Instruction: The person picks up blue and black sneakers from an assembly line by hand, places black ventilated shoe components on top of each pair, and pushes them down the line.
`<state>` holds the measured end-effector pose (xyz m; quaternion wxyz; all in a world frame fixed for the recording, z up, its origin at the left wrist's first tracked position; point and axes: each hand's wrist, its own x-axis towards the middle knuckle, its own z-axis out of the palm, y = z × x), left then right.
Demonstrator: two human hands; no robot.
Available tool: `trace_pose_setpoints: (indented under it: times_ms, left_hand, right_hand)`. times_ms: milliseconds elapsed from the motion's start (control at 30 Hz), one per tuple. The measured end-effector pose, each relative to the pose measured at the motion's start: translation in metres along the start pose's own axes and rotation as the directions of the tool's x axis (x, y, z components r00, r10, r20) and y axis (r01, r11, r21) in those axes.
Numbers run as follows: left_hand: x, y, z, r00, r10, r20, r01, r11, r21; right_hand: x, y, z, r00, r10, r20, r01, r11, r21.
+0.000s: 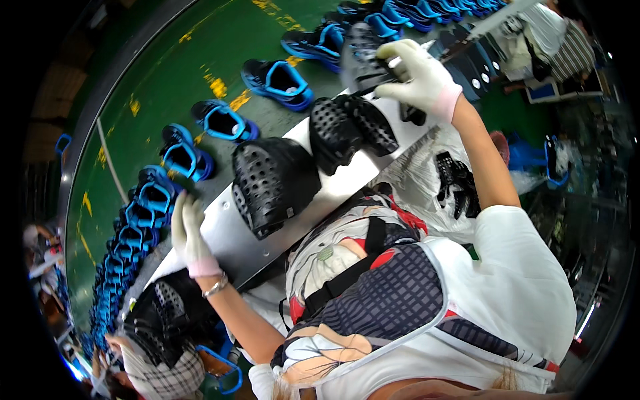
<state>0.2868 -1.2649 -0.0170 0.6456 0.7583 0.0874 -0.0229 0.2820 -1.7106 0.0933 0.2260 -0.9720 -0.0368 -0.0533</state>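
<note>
Both my hands wear white gloves with pink cuffs. My right hand (421, 79) is closed, fingers and thumb curled at the edge of a black perforated plastic shoe insert (362, 55), which is blurred. My left hand (191, 233) is open, with fingers stretched upward and nothing visible in it. It is nearest to the row of blue and black sneakers (189, 153) on the green surface. Between my hands, stacked black perforated inserts (273, 180) lie on a metal ledge (230, 230), with a second group (333, 133) to their right.
Sneakers line the green belt-like surface (160, 73) in a curve from lower left to upper right. A white plastic bag (427, 167) with more black inserts (457, 183) lies to the right. Black inserts (167, 307) also sit at lower left. Other people work at both sides.
</note>
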Motion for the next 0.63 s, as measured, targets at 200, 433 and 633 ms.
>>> trace_pose_setpoints:
  times_ms: [200, 433, 633]
  left_hand:
    - [0.012, 0.057, 0.041, 0.881, -0.045, 0.470, 0.397, 0.611, -0.685]
    - [0.007, 0.031, -0.004, 0.943, -0.040, 0.330, 0.304, 0.509, -0.805]
    - [0.021, 0.016, -0.010, 0.915, 0.070, 0.397, 0.307, 0.518, -0.798]
  right_hand:
    - [0.037, -0.162, 0.065, 0.800, -0.573, 0.180, 0.500, 0.801, 0.329]
    - [0.058, -0.195, 0.113, 0.823, -0.515, 0.239, 0.377, 0.810, 0.449]
    - [0.066, -0.184, 0.106, 0.855, -0.447, 0.265, 0.331, 0.861, 0.386]
